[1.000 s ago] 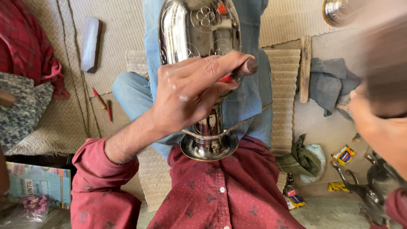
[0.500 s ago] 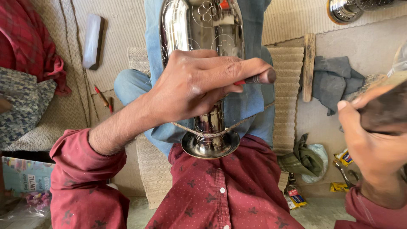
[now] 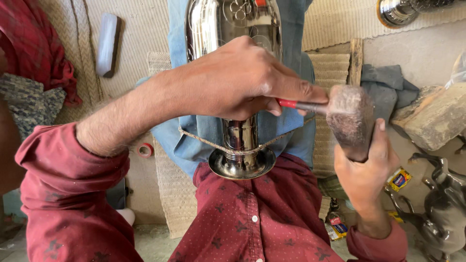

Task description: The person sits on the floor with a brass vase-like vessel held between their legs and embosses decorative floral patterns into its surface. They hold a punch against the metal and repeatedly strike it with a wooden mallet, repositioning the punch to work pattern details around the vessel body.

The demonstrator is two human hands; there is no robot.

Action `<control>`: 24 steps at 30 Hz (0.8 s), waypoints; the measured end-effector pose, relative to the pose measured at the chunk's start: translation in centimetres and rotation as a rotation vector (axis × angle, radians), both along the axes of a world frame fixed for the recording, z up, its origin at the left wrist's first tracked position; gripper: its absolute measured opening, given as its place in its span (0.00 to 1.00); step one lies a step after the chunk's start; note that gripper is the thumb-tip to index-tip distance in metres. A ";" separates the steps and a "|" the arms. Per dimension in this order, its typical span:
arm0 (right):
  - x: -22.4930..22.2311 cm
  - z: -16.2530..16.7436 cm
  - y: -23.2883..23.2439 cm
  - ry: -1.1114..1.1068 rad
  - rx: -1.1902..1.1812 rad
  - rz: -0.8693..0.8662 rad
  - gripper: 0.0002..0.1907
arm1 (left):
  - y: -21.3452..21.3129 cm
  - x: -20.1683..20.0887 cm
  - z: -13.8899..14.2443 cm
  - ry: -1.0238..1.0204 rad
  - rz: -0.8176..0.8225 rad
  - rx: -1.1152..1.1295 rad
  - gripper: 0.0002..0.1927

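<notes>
A tall polished metal vessel (image 3: 233, 29) lies along the person's lap, its flared foot (image 3: 241, 165) against the red shirt and a cord (image 3: 204, 140) looped round its narrow neck. The left hand (image 3: 238, 82) reaches across it, forearm stretched from the lower left, fingers closed on a thin red-handled tool (image 3: 301, 105). The right hand (image 3: 366, 167), raised from the lower right, grips a wooden mallet (image 3: 352, 119) whose head meets the tool's end.
</notes>
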State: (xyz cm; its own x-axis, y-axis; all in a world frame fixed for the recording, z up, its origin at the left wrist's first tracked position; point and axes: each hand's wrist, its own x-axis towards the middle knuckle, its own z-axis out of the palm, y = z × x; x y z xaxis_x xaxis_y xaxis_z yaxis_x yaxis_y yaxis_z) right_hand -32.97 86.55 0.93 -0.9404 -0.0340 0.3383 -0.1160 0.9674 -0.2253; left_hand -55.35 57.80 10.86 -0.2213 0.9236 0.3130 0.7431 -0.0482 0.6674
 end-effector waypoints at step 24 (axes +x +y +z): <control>1.8 -3.3 -2.3 0.172 -0.987 -0.120 0.52 | 2.3 -4.5 1.7 -0.264 -0.306 -0.155 0.33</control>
State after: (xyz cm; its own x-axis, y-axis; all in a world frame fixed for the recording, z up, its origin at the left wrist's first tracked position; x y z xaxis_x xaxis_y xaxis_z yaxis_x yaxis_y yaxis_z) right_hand -31.14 84.22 -2.39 -0.8549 0.4263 0.2958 -0.1369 0.3646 -0.9211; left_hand -59.80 60.10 12.60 0.0168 0.9907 0.1348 0.5130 -0.1242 0.8493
